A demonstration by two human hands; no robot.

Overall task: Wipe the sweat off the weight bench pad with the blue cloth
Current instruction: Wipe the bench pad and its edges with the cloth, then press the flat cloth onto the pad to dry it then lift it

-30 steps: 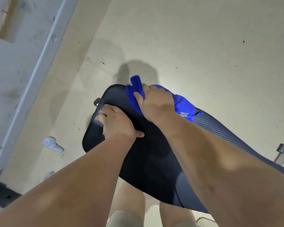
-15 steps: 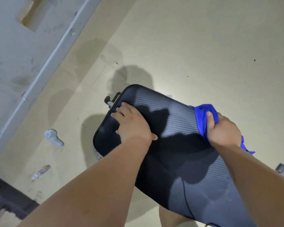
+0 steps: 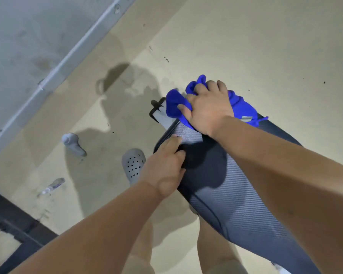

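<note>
The dark ribbed weight bench pad (image 3: pixel 236 196) runs from the centre toward the lower right. At its far end my right hand (image 3: pixel 208 107) presses down on the bunched blue cloth (image 3: pixel 244 107), fingers curled into the fabric. The cloth spills out on both sides of the hand and covers the pad's far end. My left hand (image 3: pixel 164 167) grips the pad's left edge, fingers curled over the top and side, a little nearer to me than the cloth.
A grey perforated clog (image 3: pixel 133 165) on my foot stands left of the pad. A grey handheld object (image 3: pixel 72 144) and a small bottle (image 3: pixel 52 186) lie on the beige floor. A pale wall base strip (image 3: pixel 71 54) runs diagonally. A dark frame (image 3: pixel 14 222) sits lower left.
My right hand has carried the cloth from the pad's right edge back to its far end. My left hand slid to the pad's left edge, and the view shifted right.
</note>
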